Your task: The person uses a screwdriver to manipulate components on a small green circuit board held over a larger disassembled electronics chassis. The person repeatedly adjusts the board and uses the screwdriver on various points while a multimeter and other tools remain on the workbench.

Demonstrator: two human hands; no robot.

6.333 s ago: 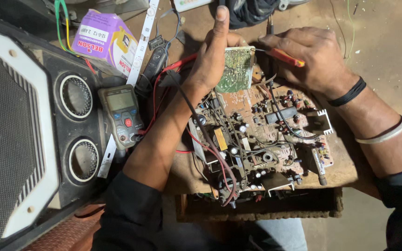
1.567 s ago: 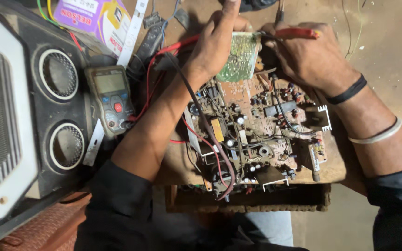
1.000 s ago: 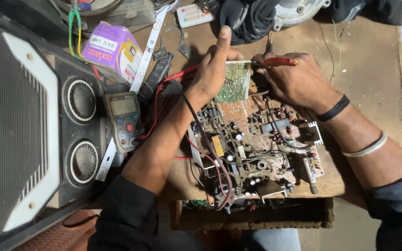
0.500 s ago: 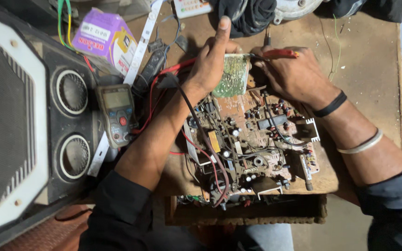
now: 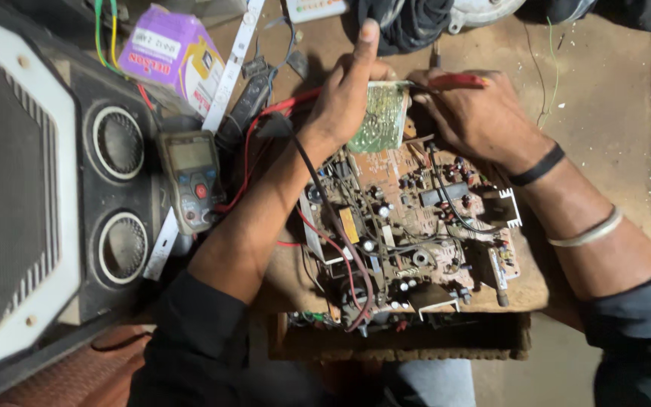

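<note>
A large brown circuit board [image 5: 416, 226] crowded with components lies on the wooden workbench [image 5: 604, 98]. My left hand [image 5: 344, 94] grips a small green circuit board [image 5: 378, 117] that stands upright at the big board's far edge, with the forefinger stretched out. My right hand [image 5: 476, 113] is closed around a red-handled probe [image 5: 453, 80], whose tip points left at the top of the green board. Red and black leads [image 5: 265, 120] run from there to a grey multimeter [image 5: 190, 181] on the left.
A big black speaker cabinet [image 5: 47, 188] with two round drivers fills the left side. A purple carton [image 5: 171, 56] and a white strip [image 5: 231, 64] lie behind the meter. Dark cloth [image 5: 408, 22] sits at the back. The bench's front edge [image 5: 401, 347] is near my lap.
The view has shifted slightly. Both hands stay at the green board, the left holding it and the right keeping the red probe at its top edge.
</note>
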